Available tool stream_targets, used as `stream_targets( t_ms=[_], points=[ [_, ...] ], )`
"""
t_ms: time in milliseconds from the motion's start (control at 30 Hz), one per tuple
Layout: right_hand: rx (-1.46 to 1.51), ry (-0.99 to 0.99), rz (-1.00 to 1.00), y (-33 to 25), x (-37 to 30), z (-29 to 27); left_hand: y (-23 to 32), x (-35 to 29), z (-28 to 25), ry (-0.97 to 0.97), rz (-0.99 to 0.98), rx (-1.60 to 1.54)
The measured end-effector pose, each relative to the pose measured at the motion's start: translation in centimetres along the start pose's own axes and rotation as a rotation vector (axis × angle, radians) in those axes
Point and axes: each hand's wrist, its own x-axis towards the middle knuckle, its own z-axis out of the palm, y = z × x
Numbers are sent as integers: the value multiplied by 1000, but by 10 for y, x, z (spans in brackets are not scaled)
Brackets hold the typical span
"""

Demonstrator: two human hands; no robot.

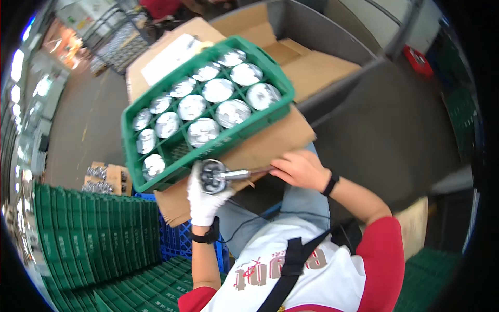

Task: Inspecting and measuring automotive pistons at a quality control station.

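Fourteen metal parts (192,107) | compartmented green crate (283,86) | left hand (204,202): another part (212,177)

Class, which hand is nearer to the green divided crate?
Left. The left hand, holding a round metal part, is beside the green crate, at its near edge; the right hand, gripping a slim tool, is farther off, rightward.

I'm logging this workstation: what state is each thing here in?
Left hand: gloved, gripping
Metal part: held in the left hand
Right hand: bare, fingers closed
Slim tool: held, meeting the metal part
Green crate: open, one front-row pocket empty
Grey bin: open, holding cardboard
Crates at left: stacked
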Motion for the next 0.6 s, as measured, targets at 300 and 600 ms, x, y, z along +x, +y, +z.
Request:
stream_targets(
  t_ms=[300,600],
  points=[
    [-25,-66,37,-10,13,4,-19,1,13,284,121,251],
    [-13,-47,-42,-6,14,6,-17,3,12,219,118,274]
  ],
)
